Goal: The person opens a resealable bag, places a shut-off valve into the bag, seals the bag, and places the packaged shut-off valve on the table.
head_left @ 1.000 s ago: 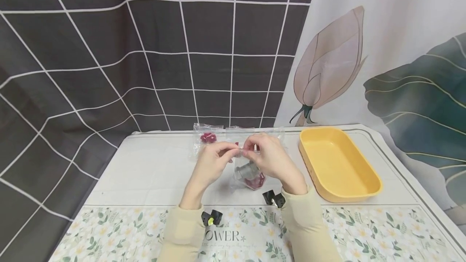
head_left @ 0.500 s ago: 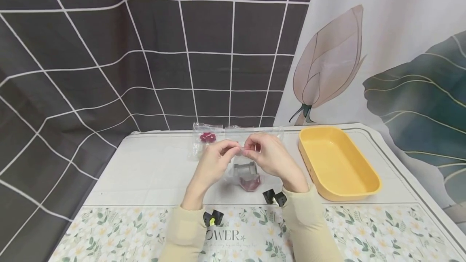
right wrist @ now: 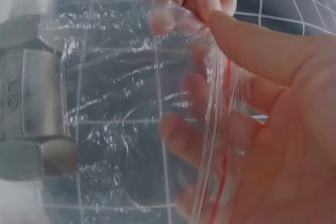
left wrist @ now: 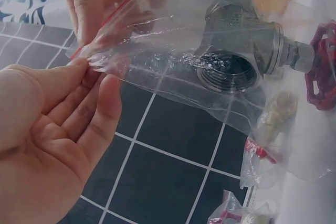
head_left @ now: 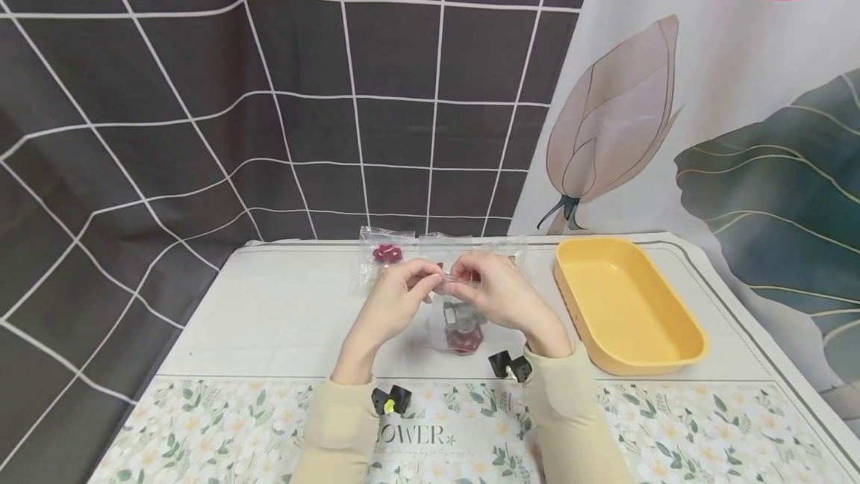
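Note:
My left hand (head_left: 395, 303) and right hand (head_left: 502, 291) meet at the top of a clear zip bag (left wrist: 163, 59) with a red seal line. Each pinches the bag's top edge between thumb and fingers, the fingertips close together. Inside hangs a grey metal gate valve (left wrist: 239, 35) with a threaded opening and a red handwheel (left wrist: 321, 66), which points downward in the head view. In the right wrist view the right thumb lies over the seal strip, with fingers behind the plastic, and part of the valve body (right wrist: 44, 93) shows at the left.
Behind the hands lie more clear bags, one with a red handwheel fitting (head_left: 387, 253). A yellow tray (head_left: 672, 320) stands to the right. Two black clip-like pieces, one left (head_left: 392, 399) and one right (head_left: 510, 366), show beside the sleeves. A dark grid curtain (head_left: 390, 125) hangs behind the table.
The valve has swung and turned inside the hanging bag, its handwheel moving from lower right to straight below. Both hands keep their pinch in nearly the same place; the right fingers have shifted slightly.

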Action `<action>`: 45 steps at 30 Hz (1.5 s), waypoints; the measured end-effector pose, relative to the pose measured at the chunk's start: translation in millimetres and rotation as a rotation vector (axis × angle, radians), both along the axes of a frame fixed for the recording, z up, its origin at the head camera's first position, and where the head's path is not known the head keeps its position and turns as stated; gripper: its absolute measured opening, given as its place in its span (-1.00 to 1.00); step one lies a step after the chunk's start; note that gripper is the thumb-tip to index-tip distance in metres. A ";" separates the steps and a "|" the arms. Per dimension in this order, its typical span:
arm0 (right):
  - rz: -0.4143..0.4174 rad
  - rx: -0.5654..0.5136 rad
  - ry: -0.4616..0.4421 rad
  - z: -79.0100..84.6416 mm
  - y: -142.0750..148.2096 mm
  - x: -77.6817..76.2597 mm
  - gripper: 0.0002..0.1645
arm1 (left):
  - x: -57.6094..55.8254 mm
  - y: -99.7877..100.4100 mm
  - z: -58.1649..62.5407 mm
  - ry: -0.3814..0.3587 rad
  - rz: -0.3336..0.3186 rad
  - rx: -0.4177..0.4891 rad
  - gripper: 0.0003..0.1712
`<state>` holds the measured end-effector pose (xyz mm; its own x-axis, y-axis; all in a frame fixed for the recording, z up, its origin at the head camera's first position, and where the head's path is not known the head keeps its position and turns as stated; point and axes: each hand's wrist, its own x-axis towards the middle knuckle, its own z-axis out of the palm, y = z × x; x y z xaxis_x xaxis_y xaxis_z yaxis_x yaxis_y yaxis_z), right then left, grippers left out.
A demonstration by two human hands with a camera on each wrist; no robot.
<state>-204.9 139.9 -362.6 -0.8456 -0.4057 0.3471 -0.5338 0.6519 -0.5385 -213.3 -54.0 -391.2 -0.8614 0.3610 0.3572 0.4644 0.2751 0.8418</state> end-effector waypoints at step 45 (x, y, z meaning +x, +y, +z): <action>0.026 -0.121 -0.006 -5.6 -3.7 -3.3 -0.90 | -5.0 -3.4 -6.5 0.091 0.017 -0.015 -0.89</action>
